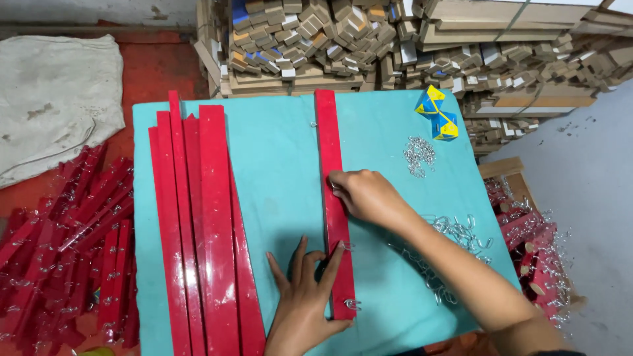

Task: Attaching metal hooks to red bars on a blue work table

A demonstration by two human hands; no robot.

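A single red strip (334, 198) lies lengthwise on the turquoise tabletop (283, 158), running from the far edge toward the person, and everything here is placed against it. The right hand (366, 194) rests on the strip about midway along its length, fingers curled together with the tips pressed at the strip's right edge; they seem to pinch something small there, though what it is cannot be made out. The left hand (304, 290) lies flat on the tabletop at the strip's near end, fingers spread, with the thumb and forefinger touching the strip's left edge. Small metal hooks (351, 304) stick out from the strip's right edge near that end, and another sits higher up by the left hand's fingertip.

Left of the strip, well apart from it, a stack of longer red strips (198, 224) lies parallel. Right of the strip, loose metal hooks (455, 231) are scattered beneath the right forearm, with a smaller heap of hooks (419, 155) farther up. Beyond that heap stand two blue-and-yellow small boxes (437, 113). Past the strip's far end are piled cardboard pieces (395, 46). On the red floor far left of the strip lie finished red strips with hooks (66, 244) and a grey sack (56, 99); far right, a wooden crate (527, 244) holds more.
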